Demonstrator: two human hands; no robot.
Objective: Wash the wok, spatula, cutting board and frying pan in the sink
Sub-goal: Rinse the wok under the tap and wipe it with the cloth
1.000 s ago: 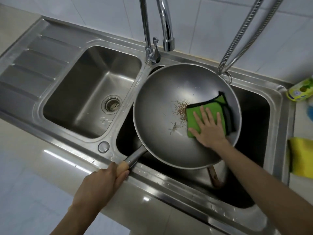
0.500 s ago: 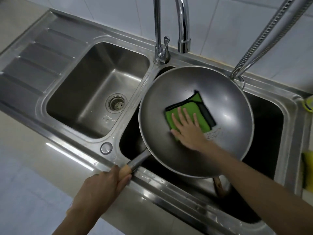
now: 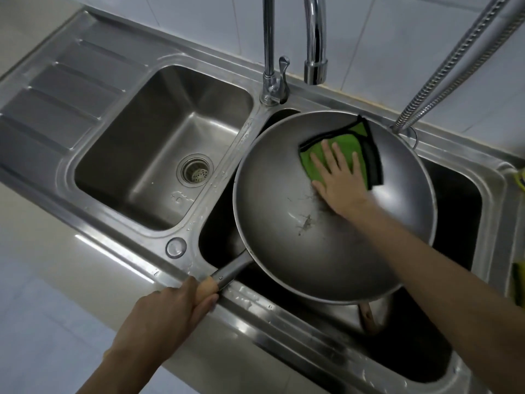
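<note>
I have the wok (image 3: 284,223) over the right basin of the double sink (image 3: 199,240), tipped a little toward me, its long handle (image 3: 231,270) crossing the front rim; my left hand (image 3: 167,314) is clenched round the wooden end of that handle and steadies the pan; my right hand (image 3: 339,177) lies flat, fingers straight and spread, pressing a green cloth with black edging (image 3: 360,143) against the wok's far inner wall, gripping nothing.

The step in hand, as I judge it, is scrubbing the inside of the wok, the first of the four items; a scatter of residue (image 3: 305,220) sits near the middle of the bowl, just beside my wrist, so the wipe is not finished; the tap spout (image 3: 314,69) hangs above the far rim and I see no water running from it.

Below the wok's near edge a brown wooden handle (image 3: 368,317) shows in the basin; I cannot tell which utensil it belongs to; the cutting board and frying pan I cannot pick out here.

The next move calls for drawing the cloth down across those specks with firm pressure while the left hand holds the handle hard against the push; a rinse should follow; a slack hold would let the wok swing on the rim.
</note>
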